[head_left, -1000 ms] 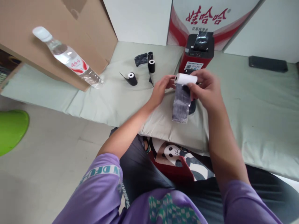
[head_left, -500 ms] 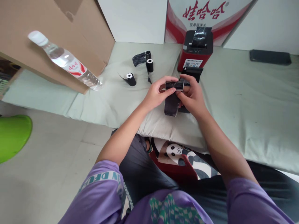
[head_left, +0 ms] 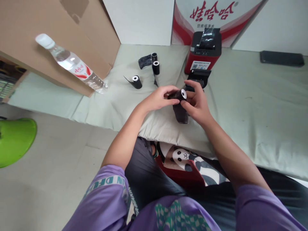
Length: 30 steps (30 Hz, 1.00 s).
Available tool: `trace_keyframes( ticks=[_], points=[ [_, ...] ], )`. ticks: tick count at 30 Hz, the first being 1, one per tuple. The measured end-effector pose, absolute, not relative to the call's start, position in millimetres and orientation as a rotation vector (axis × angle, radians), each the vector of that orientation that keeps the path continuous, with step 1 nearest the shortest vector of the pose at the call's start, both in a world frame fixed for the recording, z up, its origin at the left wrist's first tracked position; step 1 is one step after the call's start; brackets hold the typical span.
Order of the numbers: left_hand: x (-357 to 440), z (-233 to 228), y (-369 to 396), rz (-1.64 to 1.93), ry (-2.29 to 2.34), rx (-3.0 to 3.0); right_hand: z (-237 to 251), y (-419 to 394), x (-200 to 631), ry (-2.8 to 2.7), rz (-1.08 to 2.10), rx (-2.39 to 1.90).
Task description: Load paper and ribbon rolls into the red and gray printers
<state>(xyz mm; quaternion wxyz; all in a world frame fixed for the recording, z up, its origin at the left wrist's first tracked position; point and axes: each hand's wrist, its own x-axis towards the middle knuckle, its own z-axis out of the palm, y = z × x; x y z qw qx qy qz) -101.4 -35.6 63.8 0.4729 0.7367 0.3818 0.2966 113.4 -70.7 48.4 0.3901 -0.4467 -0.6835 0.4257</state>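
Note:
My left hand (head_left: 161,97) is closed round a roll of black paper (head_left: 176,95), thumb in front and fingers behind. The roll's white core end faces up and to the right. A black strip (head_left: 181,113) hangs down from it towards the table's front edge. My right hand (head_left: 196,101) is at the roll's right end, its thumb pressed to the lower edge and its fingers curled beside the core. Just behind it stands a black device with a raised lid (head_left: 199,77), largely hidden by that hand.
Farther back is a red and black label printer (head_left: 201,57) with a black strip out of its top. Several small black paper rolls (head_left: 137,82) lie at left. A water bottle (head_left: 80,69) is near a cardboard box (head_left: 91,35). A black phone-like slab (head_left: 281,58) lies at right.
The roll has been turned so that its right end swings towards me and shows the white core. Both hands have come slightly lower, and the hanging strip has shifted right.

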Motion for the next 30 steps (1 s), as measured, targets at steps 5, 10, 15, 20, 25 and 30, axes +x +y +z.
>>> trace_keyframes(
  ticks=[5, 10, 15, 20, 25, 30],
  points=[
    [-110.1, 60.8, -33.9, 0.786, 0.993, 1.843, 47.1, -73.9, 112.4, -1.726, 1.168, -1.058],
    [-143.9, 49.5, -5.6, 1.166, 1.313, 1.809, 35.9, -84.0, 100.3, -1.837, 1.172, -0.970],
    [-185.9, 43.4, 27.0, 1.654, 1.401, 1.688, 14.3, -95.5, 84.0, -2.143, 1.114, -0.708],
    [-214.4, 46.6, 48.8, 1.819, 1.519, 1.213, 1.4, -100.5, 78.2, -2.319, 1.079, -0.641],
    [-236.7, 52.4, 62.9, 1.844, 1.406, 0.818, -4.7, -98.0, 79.1, -2.292, 1.070, -0.626],
    [-253.7, 28.6, 84.5, 1.800, 1.513, 1.014, -7.7, -94.6, 79.3, -2.228, 1.122, -0.612]
  ],
)
